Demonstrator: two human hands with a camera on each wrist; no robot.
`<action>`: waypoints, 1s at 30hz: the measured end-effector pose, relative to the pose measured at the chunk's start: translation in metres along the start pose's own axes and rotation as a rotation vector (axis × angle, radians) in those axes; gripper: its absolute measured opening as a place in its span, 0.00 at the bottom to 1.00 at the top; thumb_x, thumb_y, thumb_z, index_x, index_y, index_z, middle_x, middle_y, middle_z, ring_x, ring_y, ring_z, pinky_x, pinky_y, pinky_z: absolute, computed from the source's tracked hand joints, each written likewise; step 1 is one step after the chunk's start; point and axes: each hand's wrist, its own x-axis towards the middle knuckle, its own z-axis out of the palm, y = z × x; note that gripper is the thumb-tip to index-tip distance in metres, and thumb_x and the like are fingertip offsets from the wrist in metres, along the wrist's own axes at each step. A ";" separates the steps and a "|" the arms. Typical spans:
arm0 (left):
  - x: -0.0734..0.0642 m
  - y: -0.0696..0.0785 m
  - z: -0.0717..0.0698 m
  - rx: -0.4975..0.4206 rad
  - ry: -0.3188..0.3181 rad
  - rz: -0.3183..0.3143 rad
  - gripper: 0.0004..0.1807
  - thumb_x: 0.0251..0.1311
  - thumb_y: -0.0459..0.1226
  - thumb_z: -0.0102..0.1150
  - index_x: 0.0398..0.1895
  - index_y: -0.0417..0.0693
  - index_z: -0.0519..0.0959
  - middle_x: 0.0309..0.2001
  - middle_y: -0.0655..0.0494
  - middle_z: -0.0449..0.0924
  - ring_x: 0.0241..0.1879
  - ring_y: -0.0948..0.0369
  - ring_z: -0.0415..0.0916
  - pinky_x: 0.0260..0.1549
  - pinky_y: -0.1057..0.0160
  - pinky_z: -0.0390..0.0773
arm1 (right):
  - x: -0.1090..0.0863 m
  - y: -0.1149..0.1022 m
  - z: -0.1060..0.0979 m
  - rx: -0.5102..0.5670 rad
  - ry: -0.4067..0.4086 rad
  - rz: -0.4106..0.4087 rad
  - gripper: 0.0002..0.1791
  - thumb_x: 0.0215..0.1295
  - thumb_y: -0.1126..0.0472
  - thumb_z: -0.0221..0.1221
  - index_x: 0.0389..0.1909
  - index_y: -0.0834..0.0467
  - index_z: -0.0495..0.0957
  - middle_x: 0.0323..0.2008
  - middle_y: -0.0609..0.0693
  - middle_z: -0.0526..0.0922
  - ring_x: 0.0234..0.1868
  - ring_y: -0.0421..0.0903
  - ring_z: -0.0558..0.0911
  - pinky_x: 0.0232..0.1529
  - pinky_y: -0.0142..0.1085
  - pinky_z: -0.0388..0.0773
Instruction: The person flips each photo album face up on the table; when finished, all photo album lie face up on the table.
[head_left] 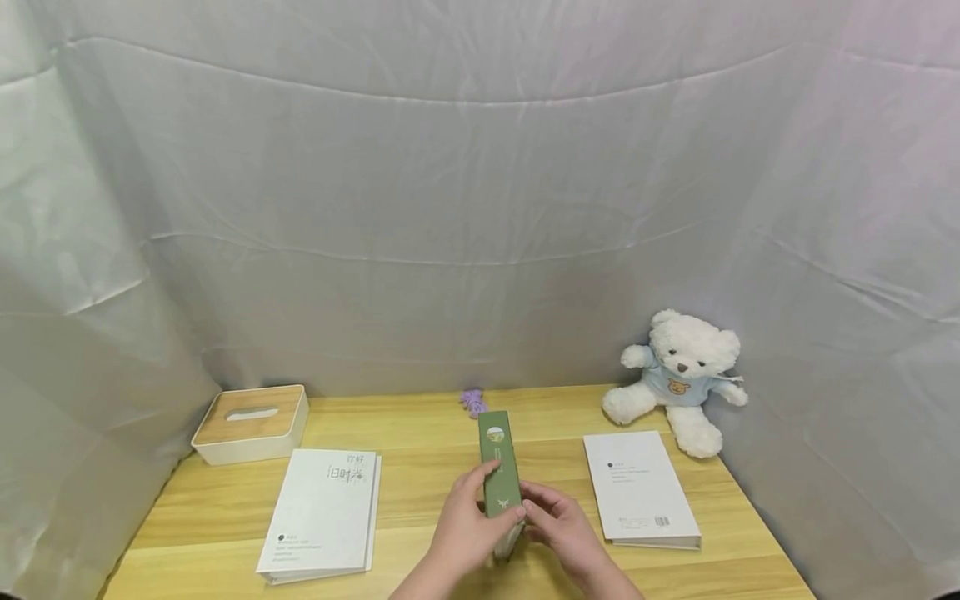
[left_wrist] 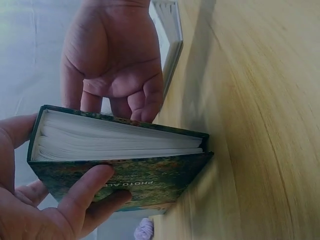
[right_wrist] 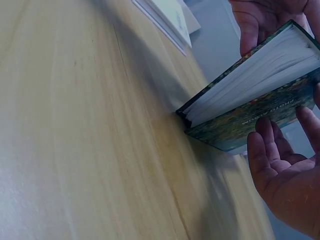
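A green photo album [head_left: 506,477] is upright with its spine up, its pages toward me and its lower edge close over the table. Its patterned cover carries the words PHOTO ALBUM in both wrist views. My left hand [head_left: 467,518] grips it near the spine, the thumb across the spine's near end and the fingers [left_wrist: 94,186] spread on the left cover. On the other side my right hand [head_left: 567,533] touches the right cover with its fingertips [right_wrist: 262,126], the fingers loosely bent.
A white book [head_left: 326,508] lies left and another white book [head_left: 637,487] lies right. A tissue box [head_left: 250,417] stands at the back left. A white teddy bear [head_left: 686,379] in a blue shirt sits back right. A small purple item [head_left: 473,403] is behind the album.
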 end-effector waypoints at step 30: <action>-0.002 -0.019 -0.015 -0.018 -0.030 0.015 0.40 0.65 0.45 0.73 0.76 0.39 0.69 0.71 0.24 0.66 0.62 0.27 0.74 0.52 0.32 0.82 | 0.003 0.022 -0.002 -0.271 -0.018 -0.016 0.31 0.77 0.55 0.62 0.70 0.72 0.72 0.65 0.71 0.78 0.57 0.59 0.84 0.42 0.45 0.84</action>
